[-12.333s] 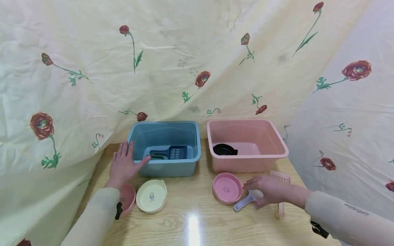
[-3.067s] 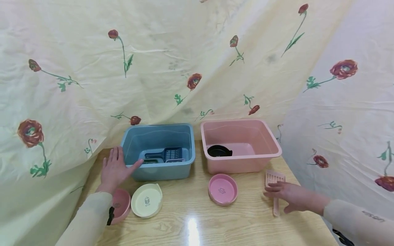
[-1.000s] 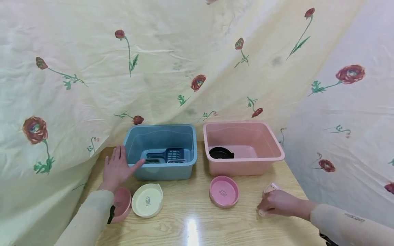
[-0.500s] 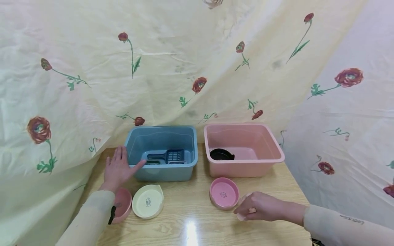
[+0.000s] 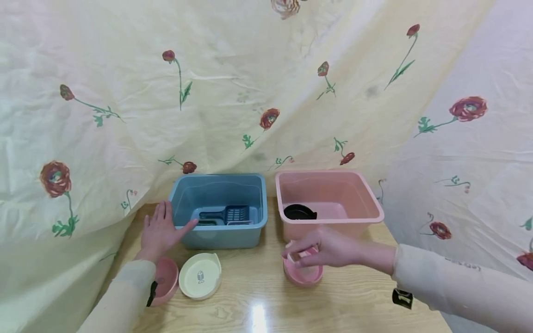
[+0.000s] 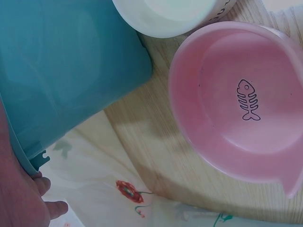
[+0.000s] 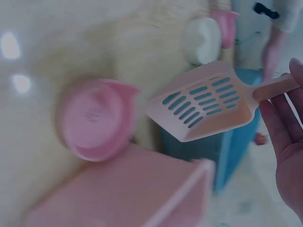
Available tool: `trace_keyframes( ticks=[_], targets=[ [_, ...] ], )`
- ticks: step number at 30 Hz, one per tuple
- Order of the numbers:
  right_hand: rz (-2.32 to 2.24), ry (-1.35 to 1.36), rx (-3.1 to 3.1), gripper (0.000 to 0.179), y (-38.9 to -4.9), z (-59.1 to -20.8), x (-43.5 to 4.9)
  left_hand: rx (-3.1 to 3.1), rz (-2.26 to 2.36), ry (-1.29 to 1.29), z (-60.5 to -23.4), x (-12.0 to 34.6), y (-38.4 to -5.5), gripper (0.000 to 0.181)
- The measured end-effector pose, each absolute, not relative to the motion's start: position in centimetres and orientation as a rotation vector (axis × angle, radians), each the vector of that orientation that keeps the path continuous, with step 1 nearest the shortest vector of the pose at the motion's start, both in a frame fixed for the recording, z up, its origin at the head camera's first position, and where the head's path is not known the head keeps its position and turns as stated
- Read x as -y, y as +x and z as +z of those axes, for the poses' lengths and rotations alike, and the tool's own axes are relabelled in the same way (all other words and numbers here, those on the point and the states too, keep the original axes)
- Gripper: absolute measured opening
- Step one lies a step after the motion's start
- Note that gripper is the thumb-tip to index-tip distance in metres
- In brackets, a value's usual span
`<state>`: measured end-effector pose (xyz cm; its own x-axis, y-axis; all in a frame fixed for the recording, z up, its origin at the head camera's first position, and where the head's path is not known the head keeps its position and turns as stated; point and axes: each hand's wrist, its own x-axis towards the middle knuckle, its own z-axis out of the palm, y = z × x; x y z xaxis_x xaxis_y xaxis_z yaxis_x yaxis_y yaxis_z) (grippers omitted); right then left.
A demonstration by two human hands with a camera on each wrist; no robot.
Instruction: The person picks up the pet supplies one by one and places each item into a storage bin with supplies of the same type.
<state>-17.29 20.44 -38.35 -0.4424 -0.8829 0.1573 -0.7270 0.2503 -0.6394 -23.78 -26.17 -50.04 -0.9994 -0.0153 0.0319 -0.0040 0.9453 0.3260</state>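
Note:
My left hand rests on the left front corner of the blue bin, fingers straight along the rim and thumb over the front edge. My right hand pinches the handle of a pink slotted litter scoop. The hand and scoop are above the bright pink bowl, partly covering it in the head view. Inside the blue bin lie a dark blue litter scoop and other thin items, largely hidden by the front wall. The pink bin has a black bowl in it.
A cream bowl with a fish-bone print stands before the blue bin. Beside it, under my left forearm, is a dusty pink bowl. Everything stands on a wooden table, with a flowered cloth hanging behind and at the sides.
My right hand has lifted the pink litter scoop from the table's right side and carried it left. A pale purple scoop left the table earlier. My left hand has stayed on the blue bin.

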Motion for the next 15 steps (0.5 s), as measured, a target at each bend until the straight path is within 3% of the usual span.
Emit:
trace_keyframes(
  ticks=[8, 12, 15],
  targets=[
    [-0.84, -1.567, -2.387, 0.032, -19.4, -33.0, -16.9, 3.088, -0.496, 0.027, -50.1, 26.2, -24.0, 0.133],
    [-0.987, -1.748, -2.23, 0.034, -20.9, -31.9, -15.1, 3.081, -0.493, 0.031, -50.2, 26.2, -24.0, 0.133],
    [-1.115, -1.717, -2.171, 0.034, -22.0, -31.4, -13.7, 3.071, -0.489, 0.036, -50.2, 26.2, -24.0, 0.133]
  ],
)
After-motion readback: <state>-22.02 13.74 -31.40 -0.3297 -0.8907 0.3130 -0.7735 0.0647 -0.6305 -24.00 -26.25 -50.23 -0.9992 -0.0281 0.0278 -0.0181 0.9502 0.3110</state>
